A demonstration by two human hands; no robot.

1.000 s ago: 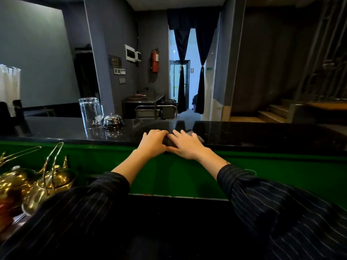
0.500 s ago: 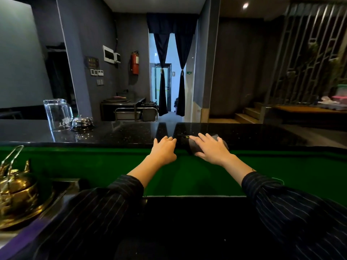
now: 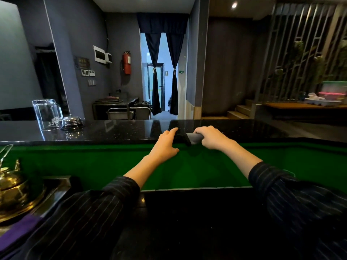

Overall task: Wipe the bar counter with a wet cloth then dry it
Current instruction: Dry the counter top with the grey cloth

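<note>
A red fire extinguisher (image 3: 127, 62) hangs on the grey wall of a dim room, the fixed point of the scene. Left of it sit a white wall box (image 3: 99, 54) and a row of light switches (image 3: 87, 73). To its right, dark curtains (image 3: 163, 62), tied back, frame a bright doorway. Below it stands a steel work table (image 3: 120, 104). Far lower left, an upturned glass (image 3: 47, 114) stands just beside a chrome call bell (image 3: 72, 122), with a brass kettle (image 3: 13, 186) nearest the camera. Wooden steps (image 3: 237, 111) rise well to its right.
</note>
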